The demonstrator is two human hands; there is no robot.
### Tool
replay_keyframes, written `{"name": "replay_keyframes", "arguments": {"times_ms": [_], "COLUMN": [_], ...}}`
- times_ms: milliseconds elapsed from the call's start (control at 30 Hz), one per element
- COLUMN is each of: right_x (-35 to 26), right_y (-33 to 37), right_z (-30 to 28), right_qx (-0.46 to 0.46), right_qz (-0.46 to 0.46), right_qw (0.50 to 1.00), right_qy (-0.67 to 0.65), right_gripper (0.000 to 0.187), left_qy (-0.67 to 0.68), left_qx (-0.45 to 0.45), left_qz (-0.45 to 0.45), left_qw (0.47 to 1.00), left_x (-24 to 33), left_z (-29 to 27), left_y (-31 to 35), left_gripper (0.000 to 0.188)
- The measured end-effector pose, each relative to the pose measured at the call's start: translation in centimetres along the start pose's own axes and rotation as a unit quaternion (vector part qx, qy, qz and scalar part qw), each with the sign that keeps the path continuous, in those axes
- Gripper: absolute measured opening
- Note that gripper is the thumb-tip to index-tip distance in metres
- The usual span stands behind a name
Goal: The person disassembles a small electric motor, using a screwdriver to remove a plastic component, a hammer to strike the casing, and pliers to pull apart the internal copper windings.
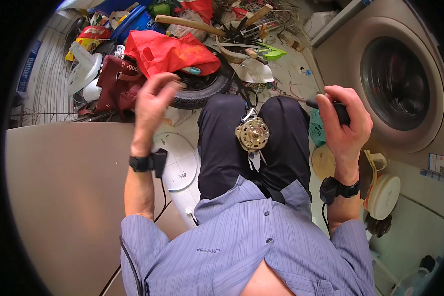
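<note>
A: Which part serves as the landmark of this view?

B: The round metal motor (255, 134), its pierced face turned up; it sits between the dark-trousered thighs (222, 153), just on the wearer's side of the knees.

A: And the right hand (351, 121)?

B: Right of the motor and well apart from it; the fingers are curled closely around a dark-handled tool (341, 113); the thumb presses in from the motor's side.

A: The left hand (154, 98)?

B: Left of the motor and somewhat beyond it, raised and blurred; the fingers are loosely bent and partly spread; whether they pinch anything small, one cannot tell.

A: What surrounds the motor?

B: Beyond it and to the left, a red bag (165, 52) lying over a black tyre (197, 102); to its left, a round white disc (175, 158); to its right, beyond the right hand, a washing machine (394, 84) with a round glass door.
</note>
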State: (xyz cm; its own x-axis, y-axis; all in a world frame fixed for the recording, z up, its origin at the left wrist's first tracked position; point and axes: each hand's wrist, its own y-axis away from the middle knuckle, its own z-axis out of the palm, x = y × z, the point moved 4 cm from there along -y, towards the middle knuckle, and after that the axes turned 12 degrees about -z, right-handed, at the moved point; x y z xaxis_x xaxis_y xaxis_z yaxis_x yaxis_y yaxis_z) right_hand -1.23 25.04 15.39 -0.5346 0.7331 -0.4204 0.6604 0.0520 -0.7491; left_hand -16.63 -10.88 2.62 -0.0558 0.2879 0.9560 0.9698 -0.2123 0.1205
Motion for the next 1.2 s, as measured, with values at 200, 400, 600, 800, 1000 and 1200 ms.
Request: {"name": "replay_keyframes", "arguments": {"times_ms": [200,400,600,800,1000,1200], "right_x": [-0.2,0.3,0.5,0.4,0.2,-0.2], "right_y": [2.5,3.1,3.5,3.6,3.6,2.2], "right_z": [-2.6,-4.3,-5.1,-5.5,-6.0,-4.2], "right_qx": [0.045,0.058,0.068,0.089,0.08,-0.025], "right_qz": [0.021,-0.02,-0.045,-0.053,-0.004,-0.07], "right_qw": [0.998,0.998,0.997,0.995,0.997,0.994], "right_qy": [-0.029,-0.016,-0.01,0.007,0.024,0.081], "right_gripper": [0.013,0.011,0.011,0.017,0.024,0.021], "left_qy": [-0.235,-0.326,-0.254,-0.227,-0.062,-0.018], "left_qx": [-0.226,-0.178,-0.159,-0.16,-0.179,-0.147], "left_qz": [0.222,0.268,0.211,0.166,0.053,0.014], "left_qw": [0.919,0.889,0.93,0.946,0.981,0.989], "left_x": [2.7,2.2,1.2,1.5,2.6,2.1], "left_z": [12.2,16.8,17.6,17.1,16.3,15.0], "left_y": [7.3,8.8,8.6,8.5,8.3,7.8], "left_gripper": [0.079,0.09,0.081,0.079,0.077,0.078]}}
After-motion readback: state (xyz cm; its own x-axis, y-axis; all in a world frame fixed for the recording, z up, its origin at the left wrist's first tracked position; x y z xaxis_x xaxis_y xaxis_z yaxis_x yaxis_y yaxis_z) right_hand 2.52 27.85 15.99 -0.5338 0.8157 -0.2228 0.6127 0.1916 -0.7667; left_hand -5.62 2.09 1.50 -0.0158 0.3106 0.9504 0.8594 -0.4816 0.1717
